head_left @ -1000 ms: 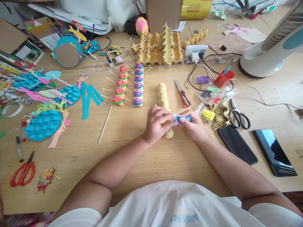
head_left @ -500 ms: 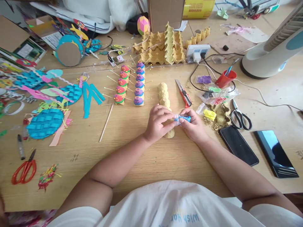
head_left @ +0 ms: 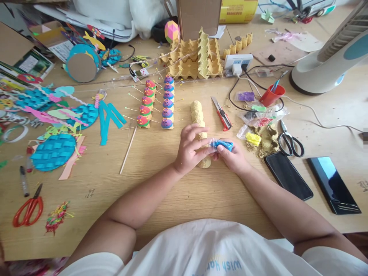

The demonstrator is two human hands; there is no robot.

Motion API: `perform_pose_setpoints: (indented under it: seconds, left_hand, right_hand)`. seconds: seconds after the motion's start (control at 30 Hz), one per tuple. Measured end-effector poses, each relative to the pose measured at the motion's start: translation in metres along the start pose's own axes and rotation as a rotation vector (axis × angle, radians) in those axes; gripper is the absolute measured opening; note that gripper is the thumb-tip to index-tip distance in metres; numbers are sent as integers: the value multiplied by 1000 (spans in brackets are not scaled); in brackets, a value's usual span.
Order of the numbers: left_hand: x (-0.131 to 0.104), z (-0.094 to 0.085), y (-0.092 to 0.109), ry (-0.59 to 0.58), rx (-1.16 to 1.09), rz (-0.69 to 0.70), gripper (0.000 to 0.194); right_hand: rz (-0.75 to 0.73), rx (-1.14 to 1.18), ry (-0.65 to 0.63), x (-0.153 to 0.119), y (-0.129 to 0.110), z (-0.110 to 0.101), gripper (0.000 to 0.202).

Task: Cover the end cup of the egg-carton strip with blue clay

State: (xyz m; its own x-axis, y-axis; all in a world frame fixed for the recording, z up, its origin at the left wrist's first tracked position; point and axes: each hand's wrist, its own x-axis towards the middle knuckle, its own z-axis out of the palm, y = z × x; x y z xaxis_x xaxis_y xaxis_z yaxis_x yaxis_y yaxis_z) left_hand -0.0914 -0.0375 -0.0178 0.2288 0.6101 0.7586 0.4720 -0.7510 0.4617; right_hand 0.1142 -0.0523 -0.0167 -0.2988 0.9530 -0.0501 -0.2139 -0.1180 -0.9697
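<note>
My right hand (head_left: 235, 158) grips a small packet of blue modelling clay (head_left: 226, 145), its thumb lying across the front. At the packet's left end, my left hand (head_left: 188, 150) pinches the clear plastic wrapper (head_left: 212, 144) between thumb and a finger, with the other fingers raised. Beneath both hands lies a plain tan egg-carton strip (head_left: 197, 110), partly covered by the left fingers. A red utility knife (head_left: 221, 114) rests just beyond the right hand. To the left stand two painted carton caterpillars, one red and green (head_left: 147, 101), the other purple and blue (head_left: 167, 103), with pins sticking out.
Right of my hands lie yellow clay (head_left: 253, 138), scissors (head_left: 290, 142), a black phone (head_left: 288, 176) and a red cup (head_left: 271, 96). Egg cartons (head_left: 189, 69) sit at the back. Blue woven paper pieces (head_left: 53, 151) and red-handled scissors (head_left: 28, 210) occupy the left.
The upper fingers of my left hand have lifted and spread, and more of the blue clay packet shows. The right fingers have curled lower around it.
</note>
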Motion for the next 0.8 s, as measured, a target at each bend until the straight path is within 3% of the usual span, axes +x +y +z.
perform_pose_setpoints:
  seconds: [0.23,0.47,0.8]
  left_hand:
    - [-1,1,0,-85,18,-3,16]
    - [-1,1,3,-11,16,67,9]
    - [-2,-1,7,-26,27,16,8]
  right_hand:
    - [-2,-4,-8,0,-3,-1,56]
    - [22,-26,1,1,-5,0,54]
    - [13,-8,111,0,1,4,51]
